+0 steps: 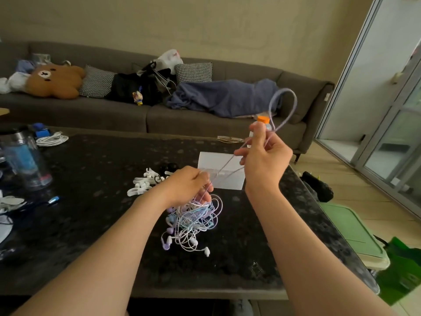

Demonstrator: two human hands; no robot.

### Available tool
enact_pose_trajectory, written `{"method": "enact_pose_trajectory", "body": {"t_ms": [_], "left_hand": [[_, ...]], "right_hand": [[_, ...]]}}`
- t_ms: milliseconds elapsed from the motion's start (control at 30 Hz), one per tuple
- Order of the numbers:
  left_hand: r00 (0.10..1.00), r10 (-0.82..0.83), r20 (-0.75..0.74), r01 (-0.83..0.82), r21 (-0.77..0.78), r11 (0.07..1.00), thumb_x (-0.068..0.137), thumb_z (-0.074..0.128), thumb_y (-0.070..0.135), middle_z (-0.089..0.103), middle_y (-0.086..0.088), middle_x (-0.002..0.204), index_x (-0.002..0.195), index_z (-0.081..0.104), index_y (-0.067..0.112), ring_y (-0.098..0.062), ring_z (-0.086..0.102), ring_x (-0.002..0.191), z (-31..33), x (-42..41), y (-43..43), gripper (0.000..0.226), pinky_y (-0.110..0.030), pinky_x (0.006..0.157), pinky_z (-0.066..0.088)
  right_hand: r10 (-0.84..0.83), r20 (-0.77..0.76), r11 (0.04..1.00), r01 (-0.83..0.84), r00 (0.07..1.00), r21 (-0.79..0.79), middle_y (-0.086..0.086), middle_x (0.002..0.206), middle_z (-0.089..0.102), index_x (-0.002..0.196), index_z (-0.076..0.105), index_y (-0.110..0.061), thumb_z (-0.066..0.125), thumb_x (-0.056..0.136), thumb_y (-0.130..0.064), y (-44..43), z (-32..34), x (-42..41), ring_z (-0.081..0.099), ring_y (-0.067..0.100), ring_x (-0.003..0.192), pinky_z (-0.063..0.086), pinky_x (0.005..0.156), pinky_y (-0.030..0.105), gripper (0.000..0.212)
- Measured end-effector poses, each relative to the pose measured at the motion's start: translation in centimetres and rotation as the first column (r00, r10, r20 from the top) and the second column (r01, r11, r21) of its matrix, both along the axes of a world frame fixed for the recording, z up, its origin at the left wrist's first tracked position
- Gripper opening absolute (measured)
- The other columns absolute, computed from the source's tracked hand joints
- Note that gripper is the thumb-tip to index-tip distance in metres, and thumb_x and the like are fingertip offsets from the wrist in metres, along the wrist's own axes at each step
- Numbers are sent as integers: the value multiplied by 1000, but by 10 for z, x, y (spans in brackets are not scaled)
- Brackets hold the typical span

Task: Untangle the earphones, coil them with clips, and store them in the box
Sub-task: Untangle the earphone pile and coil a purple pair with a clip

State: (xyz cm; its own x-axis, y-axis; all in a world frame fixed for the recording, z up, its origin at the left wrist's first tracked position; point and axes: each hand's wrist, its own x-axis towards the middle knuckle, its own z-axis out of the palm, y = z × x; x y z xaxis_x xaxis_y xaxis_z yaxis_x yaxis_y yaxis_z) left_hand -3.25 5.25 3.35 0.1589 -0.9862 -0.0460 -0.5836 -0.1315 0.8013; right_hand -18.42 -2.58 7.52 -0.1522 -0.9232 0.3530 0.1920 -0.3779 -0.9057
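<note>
Your left hand (189, 185) grips the top of the tangled earphones (196, 221), which hang onto the dark table (91, 167) near centre. Your right hand (265, 153), raised further right, pinches a lilac cord (288, 90) that loops above it. The white box (209, 160) lies just beyond both hands, with white clips (142, 183) to its left.

Earphones (193, 222) sit in the middle of the table (91, 169), bunched right under the left hand (189, 185), with the clips (142, 181) just behind and left of it and the box (222, 171) just behind, between the two hands. Right hand (265, 153) is up over the far right corner, bottle (263, 120) directly behind it, glasses (230, 139) on the table just left of the bottle. Over on the left edge stands a jar (25, 160), cable (52, 139) behind it, and the sofa (136, 115) runs behind the table, with the bear (54, 80) on its left and the blanket (223, 96) on its right.
</note>
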Motion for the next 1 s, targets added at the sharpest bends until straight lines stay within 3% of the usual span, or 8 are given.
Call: {"method": "enact_pose_trajectory", "body": {"t_ms": [167, 233, 300, 400, 633, 733, 833, 1000], "left_hand": [[994, -28, 106, 18, 88, 996, 102, 59, 16, 79, 7, 97, 102, 77, 25, -15, 74, 98, -2, 8, 1, 20, -42, 95, 59], [983, -80, 163, 53, 164, 985, 98, 62, 23, 78, 5, 95, 99, 79, 19, -17, 73, 96, -4, 8, 2, 17, -40, 90, 59], [978, -89, 187, 46, 223, 974, 97, 62, 28, 77, -3, 93, 94, 78, 12, -15, 68, 83, -6, 7, 4, 23, -29, 72, 54], [974, -55, 221, 5, 220, 976, 97, 60, 30, 72, -1, 80, 85, 73, 10, -13, 59, 71, -7, 8, 6, 27, -28, 68, 48], [981, 109, 160, -119, 53, 991, 111, 46, 27, 77, -5, 91, 96, 75, 23, -16, 64, 76, -2, 9, 1, 32, -33, 69, 52], [968, 194, 159, -187, -54, 981, 114, 40, 35, 74, -6, 93, 101, 77, 28, -15, 61, 75, 2, 10, 0, 40, -31, 67, 45], [950, 245, 193, -225, -119, 967, 115, 40, 37, 71, 1, 89, 106, 77, 24, -18, 68, 79, 6, 10, 0, 40, -31, 69, 51], [948, 251, 195, -215, -188, 958, 113, 47, 37, 74, 6, 84, 98, 79, 21, -8, 70, 81, 8, 10, 1, 38, -24, 69, 51]], "right_hand": [[27, 143, 997, -37, 989, 70, 10, 93, 77, 101, 70, -11, 54, 110, -33, -1, 1, -1, 80, 16, 82, 67, 80, 36, 29], [-43, 38, 999, 44, 998, -26, 0, 94, 77, 100, 72, -15, 52, 111, -34, -2, 2, -2, 75, 2, 88, 62, 86, 23, 29], [-137, -135, 983, 117, 981, -143, -9, 85, 70, 101, 74, -19, 50, 111, -36, -4, 1, -5, 65, -6, 77, 52, 71, 13, 31], [-152, -362, 973, 73, 920, -221, -1, 82, 67, 104, 72, -13, 51, 111, -30, -6, -7, -6, 57, 5, 69, 44, 63, 24, 29], [-86, -693, 989, -25, 716, -148, 1, 73, 60, 76, 51, -22, 49, 112, -24, -13, -23, -5, 62, 19, 66, 50, 60, 36, 36], [50, -825, 995, -99, 563, -7, 7, 104, 70, 112, 63, -10, 60, 106, -30, -11, -24, -6, 69, 23, 93, 54, 65, 28, 21], [279, -872, 959, -171, 402, 227, 9, 123, 70, 130, 61, -10, 71, 97, -34, -10, -30, -7, 68, 21, 97, 47, 54, 17, 42], [180, -952, 983, -92, 248, 162, 10, 126, 62, 137, 47, -11, 79, 92, -21, 1, -29, -5, 66, 30, 111, 60, 82, 37, 56]]}}
